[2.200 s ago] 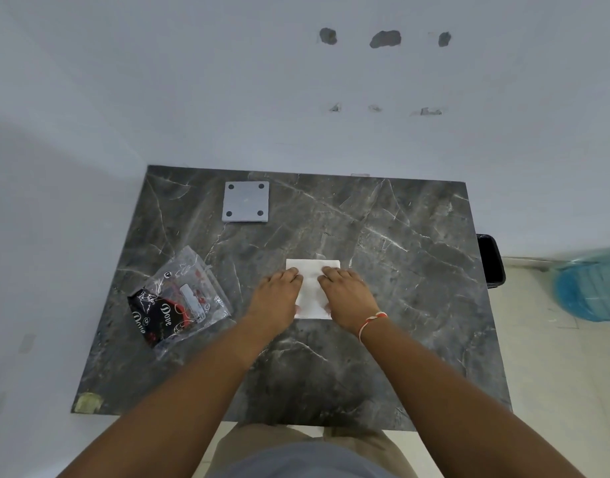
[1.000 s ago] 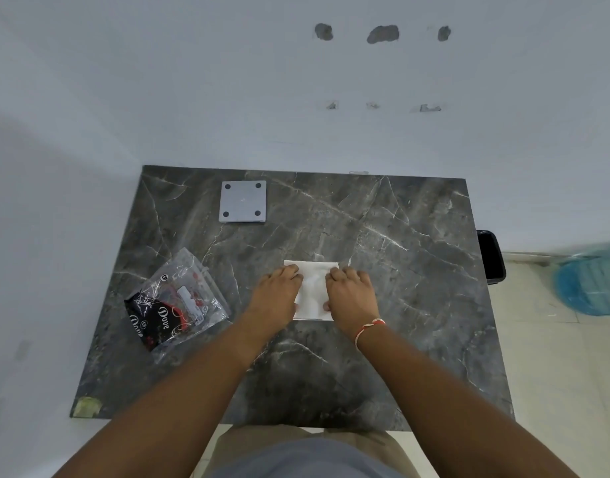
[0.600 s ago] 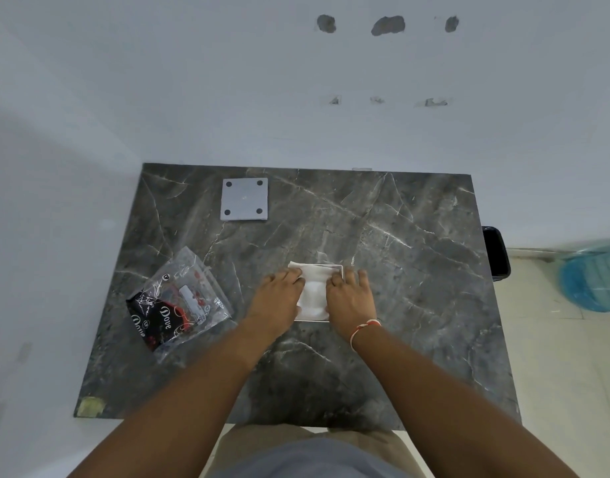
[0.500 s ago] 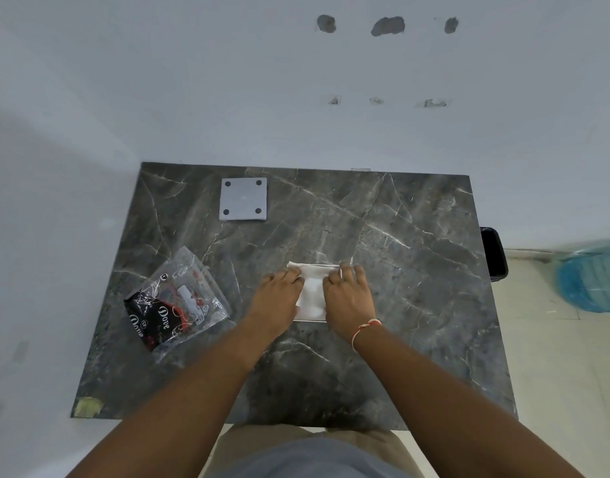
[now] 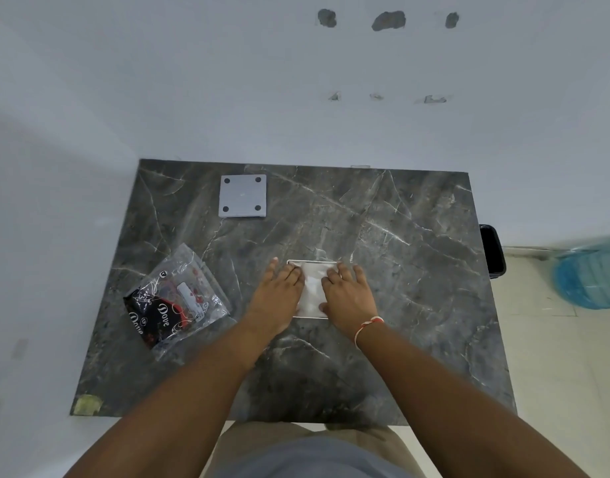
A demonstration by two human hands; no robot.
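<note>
A small white folded cloth point(image 5: 312, 288) lies flat in the middle of the dark marble table point(image 5: 400, 257). My left hand point(image 5: 277, 294) rests palm down on its left part, fingers straight. My right hand point(image 5: 348, 293), with a red and white thread at the wrist, presses flat on its right part. Only a strip of the cloth shows between the two hands, and its left and right edges are hidden under them.
A clear plastic bag point(image 5: 176, 298) with a black "Dove" packet lies on the table's left side. A grey square plate point(image 5: 242, 196) with four dark holes sits at the back left. A black object point(image 5: 492, 251) hangs off the right edge; a blue water jug point(image 5: 593, 277) stands on the floor.
The cloth looks narrower between my hands than earlier. My right hand has shifted a little to the right and forward; my left hand's fingers have stretched forward and spread flatter.
</note>
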